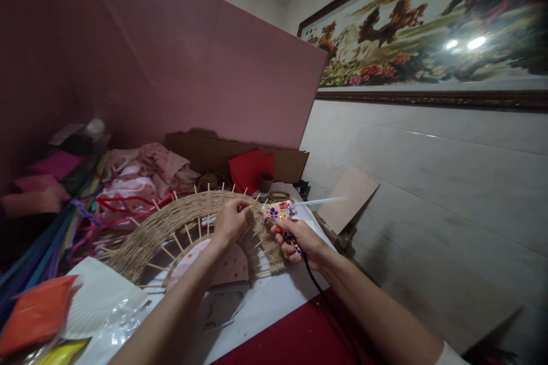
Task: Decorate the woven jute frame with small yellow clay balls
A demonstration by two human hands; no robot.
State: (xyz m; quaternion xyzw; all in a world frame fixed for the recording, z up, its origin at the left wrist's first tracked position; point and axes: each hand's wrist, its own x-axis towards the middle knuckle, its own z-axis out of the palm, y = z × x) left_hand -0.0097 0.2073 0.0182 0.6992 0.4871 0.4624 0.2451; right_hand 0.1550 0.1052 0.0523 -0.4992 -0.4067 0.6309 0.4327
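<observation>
My right hand point(299, 242) is wrapped round the handle of a flower-patterned hot glue gun point(279, 210). A translucent glue stick point(321, 201) sticks out of its back end, and a black cord point(319, 285) hangs from the handle. The gun's nozzle points left, close to a twine-wound arch point(148, 234) with thin wooden sticks poking out of it. My left hand point(231, 221) reaches over the arch, thumb and finger pinched at its upper right part; what lies between them is too small to make out. Inside the arch sits a pink dotted fabric half-round point(229, 265).
Pink dotted cloth point(149, 168) is heaped behind the arch. Red sheets point(250, 170), a small brown pot point(265, 182) and a cardboard strip point(197, 145) stand at the back. Orange point(38, 311) and yellow packets lie front left. A tan board point(349, 199) leans right.
</observation>
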